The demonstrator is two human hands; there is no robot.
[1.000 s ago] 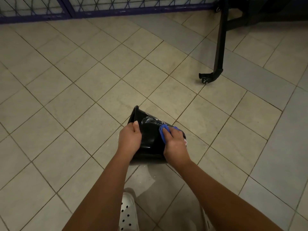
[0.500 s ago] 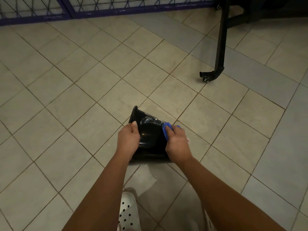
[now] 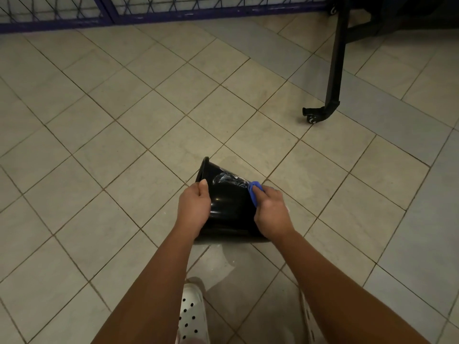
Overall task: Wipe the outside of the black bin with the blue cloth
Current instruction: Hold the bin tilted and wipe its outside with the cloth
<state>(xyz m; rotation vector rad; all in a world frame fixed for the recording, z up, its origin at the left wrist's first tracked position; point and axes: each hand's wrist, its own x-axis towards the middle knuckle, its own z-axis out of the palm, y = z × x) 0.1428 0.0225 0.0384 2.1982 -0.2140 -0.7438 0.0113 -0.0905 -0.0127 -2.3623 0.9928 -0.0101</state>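
A beige tiled floor is spreading out under the person, with a blue metal mesh fence running well beyond the hands and a black metal leg on a small castor standing far off past the right hand.

Between the two hands a glossy black plastic bin is lying tipped over on the tiles; which end is the mouth cannot be told. A white smear is showing on its upper wall, just ahead of the fingers. The bin is looking light, thin-walled and stiff, and its shiny skin is likely slippery and free to roll, so it is probably best held at the side wall or the edge while the other hand is rubbing.

The left hand is wrapping round the bin's left side, thumb lying on top and fingers curling out of sight below, bracing it. The right hand is curling round a small blue cloth and pressing it against the bin's right wall, knuckles up. Both forearms are reaching forward and down, nearly straight. A white perforated clog is standing below the left forearm.
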